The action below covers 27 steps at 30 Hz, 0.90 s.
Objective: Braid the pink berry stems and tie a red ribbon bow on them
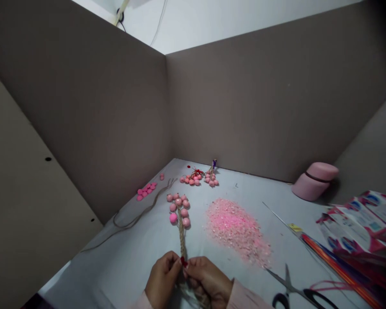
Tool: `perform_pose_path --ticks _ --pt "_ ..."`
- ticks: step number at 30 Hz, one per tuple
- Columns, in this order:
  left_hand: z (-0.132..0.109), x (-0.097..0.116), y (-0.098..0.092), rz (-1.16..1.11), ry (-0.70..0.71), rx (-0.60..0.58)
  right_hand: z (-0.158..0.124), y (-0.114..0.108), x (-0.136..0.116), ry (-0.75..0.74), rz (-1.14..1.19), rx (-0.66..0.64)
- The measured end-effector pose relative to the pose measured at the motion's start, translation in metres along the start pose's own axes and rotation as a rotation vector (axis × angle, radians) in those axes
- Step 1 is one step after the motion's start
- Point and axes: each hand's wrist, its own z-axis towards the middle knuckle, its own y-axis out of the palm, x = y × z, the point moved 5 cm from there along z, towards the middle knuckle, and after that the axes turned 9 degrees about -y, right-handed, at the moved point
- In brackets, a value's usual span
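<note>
At the bottom centre, my left hand (162,277) and my right hand (209,281) pinch a braided jute twine stem (181,238) between their fingertips. A cluster of pink beads (179,210) sits at the stem's far end, resting on the white table (131,266). A small red piece (183,261) shows where my fingers meet. The lower part of the stem is hidden by my hands. A pile of pink glitter flakes (236,229) lies to the right of the cluster.
Black-handled scissors (296,292) lie at the lower right, by printed packaging (360,227) and orange sticks (341,270). A pink cylindrical container (314,181) stands at the right. Finished bead clusters (193,177), pink discs (146,191) and loose twine (131,219) lie farther away, before grey-brown board walls (244,107).
</note>
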Motion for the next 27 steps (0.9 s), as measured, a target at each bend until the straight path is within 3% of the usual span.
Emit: perform_pose_path --ticks 7,12,16,21,27 --pt "0.000 0.005 -0.001 0.182 0.056 -0.029 -0.005 0.002 -0.003 0.046 0.160 0.063" --pt "0.002 0.006 0.000 0.339 0.090 -0.033 -0.010 0.005 0.001 0.162 0.261 0.035" --pt "-0.011 0.021 -0.004 0.502 0.139 0.001 -0.010 0.004 0.001 0.163 0.254 0.098" --pt "-0.035 0.045 -0.002 1.089 0.131 0.166 -0.010 0.005 0.000 0.079 0.216 0.219" --pt "-0.046 0.013 0.019 1.306 0.032 0.047 -0.008 0.007 0.003 0.100 0.244 0.175"
